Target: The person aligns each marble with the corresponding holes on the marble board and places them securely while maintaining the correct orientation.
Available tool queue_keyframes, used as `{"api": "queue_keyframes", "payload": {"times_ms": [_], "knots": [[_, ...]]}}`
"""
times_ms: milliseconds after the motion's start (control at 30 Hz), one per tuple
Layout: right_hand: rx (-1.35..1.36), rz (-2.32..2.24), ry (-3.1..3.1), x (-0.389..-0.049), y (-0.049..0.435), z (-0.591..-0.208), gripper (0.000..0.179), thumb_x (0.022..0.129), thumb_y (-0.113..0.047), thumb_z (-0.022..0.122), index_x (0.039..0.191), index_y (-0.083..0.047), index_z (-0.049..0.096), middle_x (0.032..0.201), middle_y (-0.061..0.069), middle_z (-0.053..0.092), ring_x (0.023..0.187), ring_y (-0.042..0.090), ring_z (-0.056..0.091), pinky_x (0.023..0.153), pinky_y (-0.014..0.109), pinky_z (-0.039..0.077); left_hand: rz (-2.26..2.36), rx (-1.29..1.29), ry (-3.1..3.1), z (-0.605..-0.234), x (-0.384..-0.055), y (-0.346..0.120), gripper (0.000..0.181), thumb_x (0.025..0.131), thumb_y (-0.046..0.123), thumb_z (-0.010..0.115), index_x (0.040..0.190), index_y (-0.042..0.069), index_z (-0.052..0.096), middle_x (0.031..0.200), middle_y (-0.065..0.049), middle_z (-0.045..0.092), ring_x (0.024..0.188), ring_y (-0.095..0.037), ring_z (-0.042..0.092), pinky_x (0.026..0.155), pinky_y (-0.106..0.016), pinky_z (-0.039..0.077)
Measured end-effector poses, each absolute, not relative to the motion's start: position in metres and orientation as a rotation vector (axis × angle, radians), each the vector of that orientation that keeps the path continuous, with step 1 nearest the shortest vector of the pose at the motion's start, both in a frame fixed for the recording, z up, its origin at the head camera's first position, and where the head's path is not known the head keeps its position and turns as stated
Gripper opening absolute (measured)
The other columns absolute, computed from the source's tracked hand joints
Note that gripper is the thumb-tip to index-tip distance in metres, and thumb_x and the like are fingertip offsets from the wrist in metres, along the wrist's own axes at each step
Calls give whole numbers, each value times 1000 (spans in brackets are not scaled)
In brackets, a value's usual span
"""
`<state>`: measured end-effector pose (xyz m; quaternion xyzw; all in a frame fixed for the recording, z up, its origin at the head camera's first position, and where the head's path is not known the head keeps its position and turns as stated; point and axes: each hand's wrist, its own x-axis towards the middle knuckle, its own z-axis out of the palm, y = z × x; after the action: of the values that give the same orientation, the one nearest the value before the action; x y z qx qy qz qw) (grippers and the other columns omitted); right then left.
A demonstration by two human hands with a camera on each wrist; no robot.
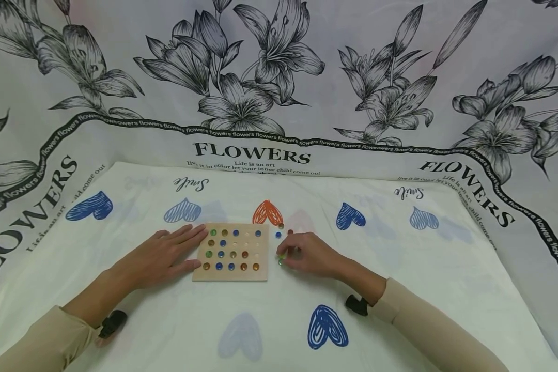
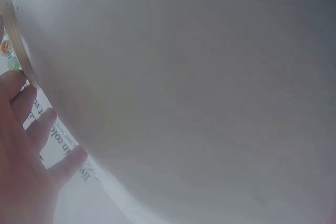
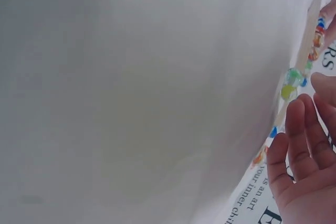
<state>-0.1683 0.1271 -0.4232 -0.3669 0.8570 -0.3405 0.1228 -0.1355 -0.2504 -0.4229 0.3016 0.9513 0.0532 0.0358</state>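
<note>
A square wooden board [image 1: 230, 275] lies on the cloth with rows of round holes. Glass marbles in green, blue, amber and red fill many holes; some toward the upper right are bare. Along the board's left edge rests my left hand [image 1: 169, 257], its extended fingers at the top corner and thumb lower down. To the right of the board, my right hand [image 1: 313, 254] reaches with bent fingers to a yellow-green marble [image 3: 287, 92] and a clear green marble [image 3: 292, 76]. In the right wrist view, thumb and index finger stand apart, with both marbles just beyond the fingertips.
Beyond the right hand's fingers lie a blue marble [image 1: 278, 235], a red-brown marble [image 1: 290, 232] and an amber marble [image 1: 281, 226]. A white cloth [image 1: 176, 320] printed with hearts covers the table. Behind it hangs a flower-printed curtain [image 1: 335, 119].
</note>
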Motion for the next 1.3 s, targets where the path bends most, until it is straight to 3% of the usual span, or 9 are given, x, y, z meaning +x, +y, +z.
{"api": "queue_keyframes", "payload": {"times_ms": [433,800,967,1300], "knots": [[-1118,-904,2493,-164,126,-421,20,89,-5,73,108,-12,74,102,-4,72,86,9,60,82,24,53,163,944,2926,-423,-135,-250,71,101,55,47,156,11,34,160,-7,33,144,-36,35,106,-61,37],[-1191,-810,2522,-163,123,-421,22,92,0,68,108,-13,74,105,-5,70,93,10,61,89,23,51,152,931,2915,-423,-136,-251,72,101,56,45,156,12,33,161,-7,32,145,-36,33,107,-60,36],[-1211,-717,2540,-163,122,-421,23,93,-3,67,111,-16,73,109,-7,67,95,8,60,91,22,50,153,928,2914,-422,-136,-251,72,101,56,45,156,12,33,161,-7,32,145,-36,33,107,-60,36],[-1139,-747,2621,-160,123,-420,19,90,-14,73,109,-15,75,100,-7,71,86,6,60,81,21,52,158,933,2915,-422,-135,-251,72,101,57,45,156,12,33,161,-6,32,145,-36,33,107,-60,36]]}}
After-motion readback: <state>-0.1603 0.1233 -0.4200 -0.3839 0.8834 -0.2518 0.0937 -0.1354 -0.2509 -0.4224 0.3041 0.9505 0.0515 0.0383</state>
